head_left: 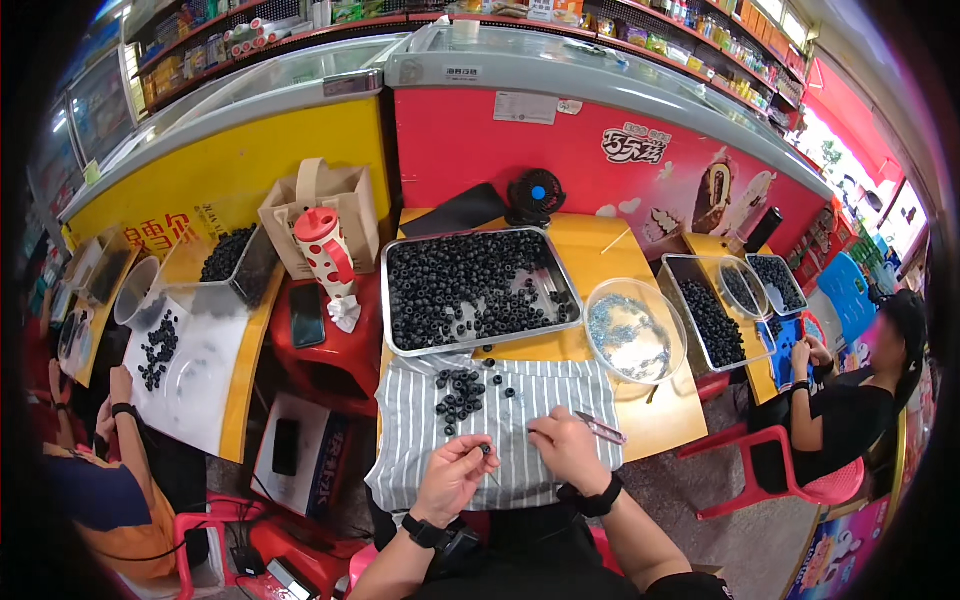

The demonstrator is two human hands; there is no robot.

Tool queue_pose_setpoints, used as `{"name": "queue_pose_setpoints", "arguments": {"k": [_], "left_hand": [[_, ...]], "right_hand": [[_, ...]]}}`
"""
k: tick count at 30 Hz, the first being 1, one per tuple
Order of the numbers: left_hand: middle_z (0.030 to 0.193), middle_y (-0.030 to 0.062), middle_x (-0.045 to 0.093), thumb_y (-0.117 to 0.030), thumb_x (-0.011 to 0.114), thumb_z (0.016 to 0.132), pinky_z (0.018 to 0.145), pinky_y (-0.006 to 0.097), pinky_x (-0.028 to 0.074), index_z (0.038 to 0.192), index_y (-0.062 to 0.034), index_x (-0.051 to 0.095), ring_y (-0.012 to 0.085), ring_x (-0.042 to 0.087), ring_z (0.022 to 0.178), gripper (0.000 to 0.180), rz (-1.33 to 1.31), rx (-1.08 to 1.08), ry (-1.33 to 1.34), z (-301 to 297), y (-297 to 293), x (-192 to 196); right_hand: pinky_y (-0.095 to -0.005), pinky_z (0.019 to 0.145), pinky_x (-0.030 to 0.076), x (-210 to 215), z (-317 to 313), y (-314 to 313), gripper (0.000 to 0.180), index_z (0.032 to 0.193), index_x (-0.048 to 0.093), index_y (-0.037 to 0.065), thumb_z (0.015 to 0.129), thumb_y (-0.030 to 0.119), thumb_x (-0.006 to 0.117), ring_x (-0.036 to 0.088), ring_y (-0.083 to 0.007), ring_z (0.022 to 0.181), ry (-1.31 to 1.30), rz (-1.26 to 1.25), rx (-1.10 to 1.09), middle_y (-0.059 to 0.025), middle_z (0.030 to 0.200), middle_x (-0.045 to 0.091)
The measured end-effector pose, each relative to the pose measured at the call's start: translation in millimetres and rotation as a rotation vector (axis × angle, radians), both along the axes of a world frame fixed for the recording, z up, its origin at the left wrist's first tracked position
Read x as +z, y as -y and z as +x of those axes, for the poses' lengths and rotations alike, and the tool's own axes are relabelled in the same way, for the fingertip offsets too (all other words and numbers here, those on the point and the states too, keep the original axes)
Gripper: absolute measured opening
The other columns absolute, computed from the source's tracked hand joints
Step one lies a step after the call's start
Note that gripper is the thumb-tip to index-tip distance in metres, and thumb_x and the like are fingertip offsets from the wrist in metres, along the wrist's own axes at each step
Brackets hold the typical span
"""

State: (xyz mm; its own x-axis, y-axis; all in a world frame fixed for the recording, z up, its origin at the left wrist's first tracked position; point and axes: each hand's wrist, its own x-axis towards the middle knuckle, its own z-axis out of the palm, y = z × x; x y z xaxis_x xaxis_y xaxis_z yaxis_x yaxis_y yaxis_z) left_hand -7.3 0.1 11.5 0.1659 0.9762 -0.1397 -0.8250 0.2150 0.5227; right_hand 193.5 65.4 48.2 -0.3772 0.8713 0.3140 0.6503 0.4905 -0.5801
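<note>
My left hand (452,482) is closed, pinching a small black ring-shaped piece (487,449) between thumb and fingertips. Something thin and pale points down just below that piece. To its right, my right hand (567,446) is closed in a pinch over the cloth; whatever its fingertips hold is too small to make out. A slim pinkish tool with a narrow tip (603,428) lies beside the right hand. A loose pile of the same black pieces (459,394) sits on the grey-and-white striped cloth (400,420), just beyond my left hand.
Beyond the cloth stand a metal tray (398,345) of black pieces and a round clear tub (680,345) with small bluish bits. A black fan (536,195) is behind them. Left are a red stool (340,355) and spotted cup (322,245). Other people work at both sides.
</note>
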Motion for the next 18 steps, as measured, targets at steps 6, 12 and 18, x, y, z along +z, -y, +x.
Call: {"name": "queue_pose_setpoints", "arguments": {"k": [6,12,18], "left_hand": [[0.099,0.013,0.062,-0.003,0.053,0.093,0.077,0.029,0.051,0.11,0.0043,0.057,0.0208,0.062,0.086,0.019,-0.005,-0.028,0.005,1,0,-4],[0.099,0.0125,0.063,-0.003,0.053,0.093,0.077,0.029,0.052,0.11,0.0042,0.057,0.0208,0.063,0.086,0.02,-0.022,-0.015,0.001,2,1,-1],[0.097,0.0123,0.063,-0.004,0.053,0.093,0.077,0.028,0.052,0.11,0.0048,0.057,0.0199,0.063,0.085,0.02,-0.05,-0.008,-0.002,3,0,2]], "right_hand": [[-0.043,0.056,0.045,-1,-8,12,0.012,0.073,0.058,0.006,0.074,0.013,0.068,0.057,-0.0327,0.066,0.109,0.05,-0.007,-0.0116,0.075,0.051],[-0.041,0.059,0.047,7,-5,17,0.01,0.086,0.066,0.007,0.076,0.011,0.067,0.058,-0.033,0.07,-0.034,-0.037,0.021,-0.0123,0.077,0.054],[-0.0413,0.059,0.046,1,3,16,0.008,0.084,0.066,0.005,0.077,0.01,0.066,0.058,-0.0335,0.068,-0.11,-0.103,-0.04,-0.0138,0.074,0.054]]}}
